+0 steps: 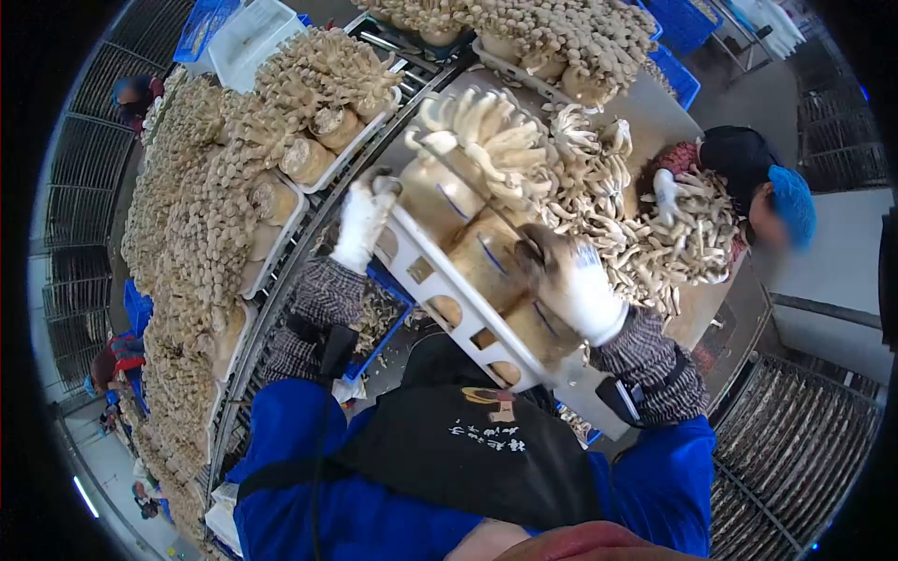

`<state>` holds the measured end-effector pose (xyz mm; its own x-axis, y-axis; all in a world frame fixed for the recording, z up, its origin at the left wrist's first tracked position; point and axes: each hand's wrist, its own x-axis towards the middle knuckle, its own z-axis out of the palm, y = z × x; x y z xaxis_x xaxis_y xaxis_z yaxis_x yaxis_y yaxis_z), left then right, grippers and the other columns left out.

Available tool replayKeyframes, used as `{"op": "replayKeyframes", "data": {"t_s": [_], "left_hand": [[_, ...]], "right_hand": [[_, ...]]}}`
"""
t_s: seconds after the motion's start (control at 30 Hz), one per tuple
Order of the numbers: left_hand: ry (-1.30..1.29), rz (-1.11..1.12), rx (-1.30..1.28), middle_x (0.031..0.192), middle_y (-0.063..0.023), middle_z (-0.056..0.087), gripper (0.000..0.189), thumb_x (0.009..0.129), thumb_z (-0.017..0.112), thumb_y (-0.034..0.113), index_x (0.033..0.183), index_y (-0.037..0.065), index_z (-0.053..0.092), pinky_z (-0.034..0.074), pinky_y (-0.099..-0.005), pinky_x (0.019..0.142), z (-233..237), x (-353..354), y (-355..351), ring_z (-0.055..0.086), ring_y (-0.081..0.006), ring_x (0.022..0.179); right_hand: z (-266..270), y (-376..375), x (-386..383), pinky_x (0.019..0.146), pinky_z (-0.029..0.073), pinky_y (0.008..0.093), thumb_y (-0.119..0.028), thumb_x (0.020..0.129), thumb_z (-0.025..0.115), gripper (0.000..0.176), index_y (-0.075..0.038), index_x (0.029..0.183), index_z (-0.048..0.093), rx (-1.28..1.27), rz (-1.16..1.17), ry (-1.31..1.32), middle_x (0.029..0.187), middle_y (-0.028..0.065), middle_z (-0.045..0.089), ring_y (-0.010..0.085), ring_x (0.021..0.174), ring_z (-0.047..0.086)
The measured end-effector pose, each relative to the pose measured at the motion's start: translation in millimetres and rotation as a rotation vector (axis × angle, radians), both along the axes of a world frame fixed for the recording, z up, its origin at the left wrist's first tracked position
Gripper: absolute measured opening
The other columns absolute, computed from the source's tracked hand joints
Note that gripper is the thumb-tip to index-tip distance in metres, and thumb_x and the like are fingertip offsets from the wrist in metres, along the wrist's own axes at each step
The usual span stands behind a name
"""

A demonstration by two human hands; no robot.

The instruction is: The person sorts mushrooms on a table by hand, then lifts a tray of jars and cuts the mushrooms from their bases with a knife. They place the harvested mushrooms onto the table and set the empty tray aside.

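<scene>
1. Left hand (363, 220) is clamped on the far corner of the white crate (432, 279), which is tilted over the person's lap.
2. Right hand (575, 290) lies curled over the crate's bottles (486, 257); can't tell if it grips.
3. Mushrooms (486, 131) sprout from the crate's far end.
4. Left of the crate, a roller conveyor (301, 245) carries full mushroom trays (281, 178).
5. Beyond the crate, a steel table (659, 117); a co-worker (762, 182) holds a mushroom cluster (692, 238).
6. Right of the crate, wire racks (795, 449).

Your black apron (486, 458) bears a pale emblem and two short lines of characters, too small and blurred to read. Nothing else is legible.
</scene>
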<state>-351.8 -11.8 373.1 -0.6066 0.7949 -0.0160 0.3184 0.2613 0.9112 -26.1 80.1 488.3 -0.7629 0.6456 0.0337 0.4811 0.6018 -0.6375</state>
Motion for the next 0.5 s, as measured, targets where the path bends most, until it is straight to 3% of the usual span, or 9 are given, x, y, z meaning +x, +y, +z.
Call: {"op": "replayKeyframes", "data": {"t_s": [0.07,0.1,0.17,0.23,0.27,0.37,0.43,0.5], "left_hand": [[-0.022,-0.027,0.007,0.094,-0.0178,0.072,0.045,0.083,0.069,0.027,0.119,0.000,0.064,0.054,-0.0367,0.078,-13,16,1,0.070,-0.0287,0.086],[-0.047,-0.013,0.014,0.093,-0.0177,0.072,0.045,0.083,0.070,0.027,0.119,0.001,0.065,0.054,-0.0373,0.078,-20,27,3,0.070,-0.0290,0.087],[0.009,-0.038,-0.070,0.092,-0.0170,0.073,0.041,0.083,0.069,0.027,0.119,0.007,0.067,0.055,-0.0390,0.078,4,55,2,0.071,-0.0320,0.087],[0.041,-0.071,-0.112,0.084,-0.0036,0.066,0.036,0.087,0.064,0.010,0.121,0.000,0.065,0.049,-0.0263,0.069,27,78,-2,0.058,-0.0113,0.074],[0.026,-0.070,-0.106,0.084,-0.0036,0.066,0.036,0.087,0.064,0.010,0.121,0.000,0.065,0.049,-0.0263,0.069,23,82,-4,0.058,-0.0113,0.074],[-0.097,-0.110,-0.147,0.084,-0.0082,0.069,0.038,0.085,0.065,0.015,0.121,0.002,0.067,0.051,-0.0308,0.071,21,90,-5,0.062,-0.0163,0.073],[0.061,-0.148,-0.228,0.099,-0.0188,0.072,0.043,0.082,0.068,0.029,0.122,0.013,0.068,0.055,-0.0424,0.082,32,89,-4,0.070,-0.0352,0.092],[0.050,-0.153,-0.242,0.101,-0.0188,0.072,0.043,0.083,0.068,0.030,0.122,0.014,0.068,0.055,-0.0423,0.084,36,88,-4,0.070,-0.0354,0.094]], "right_hand": [[-6,12,-7,0.074,0.053,0.0461,-0.012,0.089,0.064,0.026,0.002,0.111,0.065,0.054,-0.024,0.038,0.090,0.0265,0.067,0.0421,0.085,0.067],[-12,22,-6,0.067,0.053,0.0489,-0.018,0.086,0.065,0.022,-0.001,0.099,0.066,0.128,-0.055,-0.006,0.077,0.0239,0.065,0.0411,0.073,0.065],[-14,36,7,0.065,0.052,0.0493,-0.019,0.089,0.064,0.018,-0.001,0.091,0.066,0.197,-0.095,-0.041,0.076,0.0236,0.065,0.0413,0.071,0.065],[9,33,16,0.063,0.051,0.0486,-0.019,0.091,0.063,0.018,-0.001,0.088,0.065,0.176,-0.091,-0.135,0.075,0.0222,0.064,0.0396,0.070,0.065],[7,32,23,0.062,0.051,0.0480,-0.019,0.091,0.063,0.018,-0.001,0.089,0.065,0.264,-0.064,-0.118,0.073,0.0213,0.064,0.0392,0.068,0.064],[2,30,31,0.060,0.050,0.0469,-0.019,0.092,0.063,0.017,-0.001,0.092,0.064,0.372,-0.032,-0.115,0.072,0.0200,0.063,0.0386,0.065,0.063],[1,29,33,0.058,0.050,0.0464,-0.017,0.092,0.062,0.016,-0.001,0.094,0.063,0.398,-0.028,-0.122,0.072,0.0197,0.063,0.0383,0.063,0.062],[-4,25,33,0.057,0.049,0.0455,-0.014,0.092,0.060,0.013,-0.001,0.096,0.062,0.431,-0.053,-0.252,0.075,0.0200,0.064,0.0376,0.064,0.062]]}}
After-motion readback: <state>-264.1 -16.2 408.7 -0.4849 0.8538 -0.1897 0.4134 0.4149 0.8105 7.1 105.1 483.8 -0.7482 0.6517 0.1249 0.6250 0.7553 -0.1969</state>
